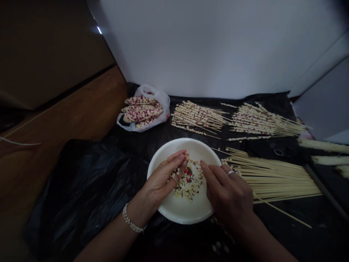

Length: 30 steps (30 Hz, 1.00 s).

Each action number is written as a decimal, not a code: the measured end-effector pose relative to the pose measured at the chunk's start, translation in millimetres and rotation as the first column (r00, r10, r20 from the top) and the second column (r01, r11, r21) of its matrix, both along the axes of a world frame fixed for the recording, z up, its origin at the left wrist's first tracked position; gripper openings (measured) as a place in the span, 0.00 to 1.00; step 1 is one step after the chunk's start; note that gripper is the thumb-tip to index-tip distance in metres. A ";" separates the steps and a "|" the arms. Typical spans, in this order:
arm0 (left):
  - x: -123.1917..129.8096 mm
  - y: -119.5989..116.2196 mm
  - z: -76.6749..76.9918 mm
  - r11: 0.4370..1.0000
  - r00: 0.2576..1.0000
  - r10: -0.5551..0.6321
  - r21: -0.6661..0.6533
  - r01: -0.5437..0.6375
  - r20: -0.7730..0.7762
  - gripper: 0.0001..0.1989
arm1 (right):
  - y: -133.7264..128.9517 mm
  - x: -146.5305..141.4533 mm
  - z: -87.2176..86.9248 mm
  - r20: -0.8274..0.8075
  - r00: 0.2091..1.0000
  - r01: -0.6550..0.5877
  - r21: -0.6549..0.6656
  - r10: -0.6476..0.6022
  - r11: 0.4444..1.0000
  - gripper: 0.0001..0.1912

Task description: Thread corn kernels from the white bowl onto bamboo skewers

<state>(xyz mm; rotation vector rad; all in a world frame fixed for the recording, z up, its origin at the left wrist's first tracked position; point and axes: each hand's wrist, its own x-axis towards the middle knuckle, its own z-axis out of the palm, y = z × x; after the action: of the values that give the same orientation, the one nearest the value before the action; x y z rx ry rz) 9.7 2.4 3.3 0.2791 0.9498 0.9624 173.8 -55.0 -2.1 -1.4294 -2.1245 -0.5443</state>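
A white bowl (185,214) holds loose pale and dark red corn kernels (188,191). Over its left part is my left hand (166,174), its fingertips pinched together at the tip of a thin skewer, probably with a kernel between them. My right hand (227,185) is over the bowl's right rim, its fingers curled round a skewer. A few kernels are threaded on the stretch of skewer (193,160) between the two hands. The skewer's long bare end (283,211) sticks out to the right from under my right hand.
Corn cobs (143,114) lie in a white plastic bag (163,98) at the back left. Two piles of kernel-covered skewers (196,116) lie behind the bowl. Bare skewers (278,178) and stripped cobs (324,145) are at the right. Black plastic sheeting (92,189) covers the surface.
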 end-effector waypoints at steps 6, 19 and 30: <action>-0.3 1.0 1.1 0.997 0.999 -0.024 -0.078 0.026 0.028 0.07 | 0.4 0.3 1.0 0.005 1.000 -0.009 0.021 0.009 1.000 0.18; 4.9 0.0 3.5 0.998 0.999 0.019 -0.067 -0.016 0.038 0.07 | 0.6 0.1 6.1 0.062 0.998 0.012 -0.015 -0.011 1.000 0.20; -8.6 17.2 12.1 0.985 0.986 0.167 -0.056 -0.166 0.017 0.20 | -8.6 56.7 35.7 -0.140 0.985 0.040 -0.407 -0.105 0.912 0.12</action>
<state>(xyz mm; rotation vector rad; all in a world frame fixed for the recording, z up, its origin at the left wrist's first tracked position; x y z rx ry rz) 1.0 19.6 15.5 0.1444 0.9889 1.0882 230.4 -63.5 33.5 -1.7132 -2.1399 -0.0055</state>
